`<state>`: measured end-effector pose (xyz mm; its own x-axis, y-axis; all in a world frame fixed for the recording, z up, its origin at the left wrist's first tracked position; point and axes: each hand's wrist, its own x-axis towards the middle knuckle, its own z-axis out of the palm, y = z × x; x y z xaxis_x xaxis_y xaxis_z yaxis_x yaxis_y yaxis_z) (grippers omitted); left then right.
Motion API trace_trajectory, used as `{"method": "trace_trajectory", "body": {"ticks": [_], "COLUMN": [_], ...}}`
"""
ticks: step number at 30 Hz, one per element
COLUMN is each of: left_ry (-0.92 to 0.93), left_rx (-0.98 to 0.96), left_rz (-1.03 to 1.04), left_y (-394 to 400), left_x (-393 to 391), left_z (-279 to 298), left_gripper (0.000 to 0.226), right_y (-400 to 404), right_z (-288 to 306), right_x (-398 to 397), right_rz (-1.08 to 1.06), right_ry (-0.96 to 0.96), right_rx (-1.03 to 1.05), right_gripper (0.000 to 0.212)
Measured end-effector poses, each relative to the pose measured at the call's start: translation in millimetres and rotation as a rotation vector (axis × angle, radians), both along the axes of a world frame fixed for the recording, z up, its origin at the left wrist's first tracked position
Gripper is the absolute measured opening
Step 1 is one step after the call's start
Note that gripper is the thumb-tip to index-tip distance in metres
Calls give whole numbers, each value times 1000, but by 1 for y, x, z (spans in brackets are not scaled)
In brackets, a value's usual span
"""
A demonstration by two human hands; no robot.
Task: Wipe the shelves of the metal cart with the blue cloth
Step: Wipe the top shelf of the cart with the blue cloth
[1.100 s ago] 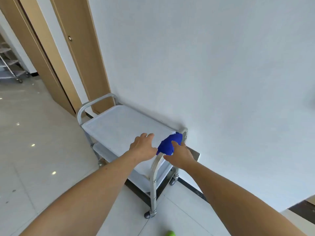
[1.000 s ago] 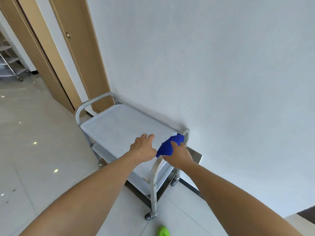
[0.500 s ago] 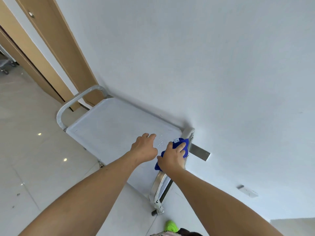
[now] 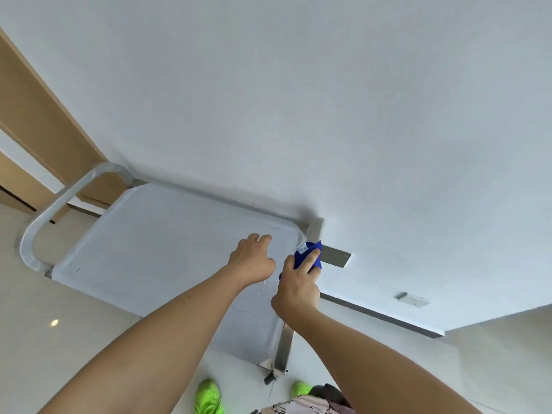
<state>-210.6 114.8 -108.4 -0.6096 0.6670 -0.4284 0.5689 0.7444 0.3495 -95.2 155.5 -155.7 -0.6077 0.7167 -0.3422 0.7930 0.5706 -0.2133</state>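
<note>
The metal cart (image 4: 149,249) stands against the white wall, and I look down on its pale top shelf. My right hand (image 4: 297,289) grips the bunched blue cloth (image 4: 310,255) over the shelf's right end, near the right handle bar. My left hand (image 4: 254,259) hovers over the top shelf just left of the cloth, fingers loosely curled, holding nothing. A few small white specks lie on the shelf by my hands. The lower shelves are hidden under the top one.
A curved handle (image 4: 44,216) closes the cart's left end. A wooden door frame (image 4: 38,115) rises at the left. The white wall (image 4: 328,115) runs behind the cart, with a socket (image 4: 413,300) low on the right. My green shoes (image 4: 209,397) stand on the tiled floor.
I have come closer and now look steeply down on the cart. My right hand has shifted the blue cloth along the right handle bar towards the shelf's far right corner.
</note>
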Motion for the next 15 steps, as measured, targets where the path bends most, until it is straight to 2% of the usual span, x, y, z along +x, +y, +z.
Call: {"method": "trace_trajectory", "body": {"ticks": [2,6,15], "left_ry": [-4,-28,-28], "left_rx": [4,14,16], "left_rz": [-69,-204,-323], "left_y": [-2,-17,-64], "left_x": [-8,-32,-84], "left_z": [-4,-3,10], "left_gripper": [66,64,66], "right_y": [-1,0,-27], "right_z": [1,13,46], "right_x": [1,2,-6], "right_rz": [-28,-104,-324], "right_ry": [22,112,216], "right_rx": [2,47,197], "right_gripper": [67,28,25]}}
